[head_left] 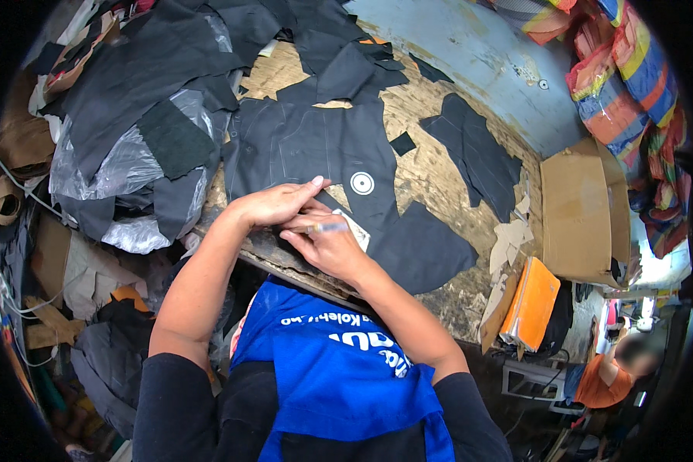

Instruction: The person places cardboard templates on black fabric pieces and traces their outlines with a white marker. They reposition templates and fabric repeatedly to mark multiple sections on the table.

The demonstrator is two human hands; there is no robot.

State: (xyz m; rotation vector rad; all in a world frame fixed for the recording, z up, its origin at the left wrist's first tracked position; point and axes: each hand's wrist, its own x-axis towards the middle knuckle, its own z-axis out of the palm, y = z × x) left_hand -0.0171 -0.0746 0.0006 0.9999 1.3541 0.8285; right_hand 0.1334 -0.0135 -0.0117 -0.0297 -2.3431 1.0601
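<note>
A large black sheet of material (300,138), leather-like and marked with thin pale lines, lies on the worn wooden table. My left hand (279,203) rests flat near its front edge, fingers stretched out and pressing down. Just below and to the right, my right hand (333,245) is closed around a slim pen (319,227). Its tip is hidden between the two hands. A pale template piece (354,230) lies partly under my right hand. Beyond it sits a round white disc (362,183) with a dark ring and centre.
Black cut pieces (473,150) lie to the right. A heap of black scraps and clear plastic (135,173) stands at the left. A cardboard box (581,215) and an orange-covered book (531,304) are at the table's right edge. A person in orange (604,381) is at the far right.
</note>
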